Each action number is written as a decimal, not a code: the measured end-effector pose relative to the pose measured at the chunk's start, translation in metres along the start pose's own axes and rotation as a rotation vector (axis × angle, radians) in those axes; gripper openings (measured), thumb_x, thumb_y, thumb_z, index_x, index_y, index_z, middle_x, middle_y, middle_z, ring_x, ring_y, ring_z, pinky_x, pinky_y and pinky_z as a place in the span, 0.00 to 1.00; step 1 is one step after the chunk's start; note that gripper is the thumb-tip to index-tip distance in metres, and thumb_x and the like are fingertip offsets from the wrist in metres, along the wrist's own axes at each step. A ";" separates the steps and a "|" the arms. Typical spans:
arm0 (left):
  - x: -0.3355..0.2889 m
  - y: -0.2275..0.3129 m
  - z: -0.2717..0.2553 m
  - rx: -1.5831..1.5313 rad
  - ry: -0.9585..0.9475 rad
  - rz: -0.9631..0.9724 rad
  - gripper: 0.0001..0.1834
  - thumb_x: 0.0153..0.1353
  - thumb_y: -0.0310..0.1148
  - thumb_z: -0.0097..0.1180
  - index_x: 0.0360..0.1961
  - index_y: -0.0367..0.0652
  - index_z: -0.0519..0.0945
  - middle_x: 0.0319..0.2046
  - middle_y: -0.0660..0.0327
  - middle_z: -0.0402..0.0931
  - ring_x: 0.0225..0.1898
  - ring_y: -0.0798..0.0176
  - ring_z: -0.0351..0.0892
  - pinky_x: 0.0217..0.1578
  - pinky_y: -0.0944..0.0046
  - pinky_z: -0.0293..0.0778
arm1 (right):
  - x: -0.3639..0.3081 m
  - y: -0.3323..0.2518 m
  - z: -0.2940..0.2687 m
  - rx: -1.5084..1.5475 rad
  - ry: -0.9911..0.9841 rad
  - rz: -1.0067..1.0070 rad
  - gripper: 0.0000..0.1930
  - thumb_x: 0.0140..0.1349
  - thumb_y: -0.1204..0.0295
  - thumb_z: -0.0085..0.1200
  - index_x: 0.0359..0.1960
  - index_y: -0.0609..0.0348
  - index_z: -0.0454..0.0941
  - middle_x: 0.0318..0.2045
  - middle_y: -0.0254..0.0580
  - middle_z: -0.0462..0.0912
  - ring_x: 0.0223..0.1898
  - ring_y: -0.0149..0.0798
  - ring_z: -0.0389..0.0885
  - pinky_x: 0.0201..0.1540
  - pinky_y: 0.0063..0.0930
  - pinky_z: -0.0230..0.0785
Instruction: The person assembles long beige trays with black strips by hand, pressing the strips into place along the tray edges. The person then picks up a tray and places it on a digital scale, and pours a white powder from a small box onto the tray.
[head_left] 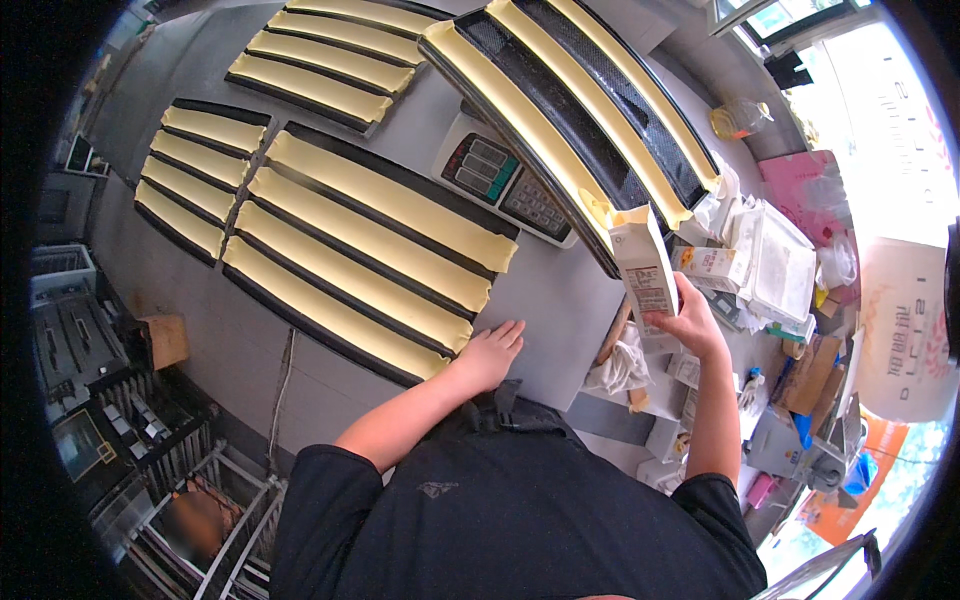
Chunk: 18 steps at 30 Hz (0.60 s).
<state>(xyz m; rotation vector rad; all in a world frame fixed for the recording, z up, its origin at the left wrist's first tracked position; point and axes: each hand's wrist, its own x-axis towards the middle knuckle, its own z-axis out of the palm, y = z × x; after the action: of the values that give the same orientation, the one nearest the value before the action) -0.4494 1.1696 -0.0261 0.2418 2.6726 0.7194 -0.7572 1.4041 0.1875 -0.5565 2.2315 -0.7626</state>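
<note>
In my right hand (690,318) is a white carton with printed panels (645,262), my fingers wrapped round its lower end. Its upper end tilts against the near corner of a black perforated channelled pan (570,120); something yellow shows by its opening, and I cannot tell whether it flows. Pale yellow lining strips lie along this pan's channels. The pan rests over a digital scale (505,180), hiding part of it. My left hand (490,356) lies flat on the grey table (560,300), fingers stretched out, beside the corner of another lined pan (365,250).
A smaller lined pan (205,175) lies at the left, another (330,60) at the back. To the right crowd a white plastic box (780,258), small cartons (708,265), a cloth (622,365) and a bottle of yellow liquid (740,119). Metal racks (215,510) stand lower left.
</note>
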 end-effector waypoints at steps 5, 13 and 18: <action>-0.001 0.004 -0.013 -0.021 -0.027 -0.013 0.32 0.71 0.30 0.53 0.76 0.38 0.73 0.87 0.50 0.52 0.86 0.50 0.55 0.76 0.47 0.66 | 0.003 -0.004 -0.002 -0.023 0.004 -0.002 0.34 0.51 0.66 0.78 0.60 0.62 0.79 0.52 0.48 0.89 0.56 0.43 0.86 0.65 0.39 0.75; -0.004 0.003 -0.009 -0.027 0.015 0.005 0.31 0.71 0.30 0.53 0.75 0.37 0.74 0.86 0.50 0.53 0.85 0.50 0.56 0.76 0.45 0.67 | 0.008 -0.007 -0.004 -0.031 -0.014 0.004 0.36 0.50 0.68 0.82 0.60 0.62 0.79 0.51 0.40 0.87 0.53 0.35 0.83 0.63 0.34 0.74; -0.004 0.001 -0.008 -0.039 0.020 0.006 0.32 0.69 0.30 0.56 0.74 0.36 0.74 0.86 0.49 0.54 0.85 0.49 0.56 0.76 0.44 0.67 | 0.012 -0.017 -0.005 -0.034 -0.021 -0.001 0.36 0.50 0.67 0.82 0.60 0.62 0.79 0.50 0.39 0.87 0.52 0.34 0.83 0.62 0.33 0.74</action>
<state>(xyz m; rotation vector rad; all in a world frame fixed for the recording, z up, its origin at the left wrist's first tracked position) -0.4489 1.1658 -0.0178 0.2343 2.6751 0.7790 -0.7657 1.3865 0.1958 -0.5791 2.2288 -0.7179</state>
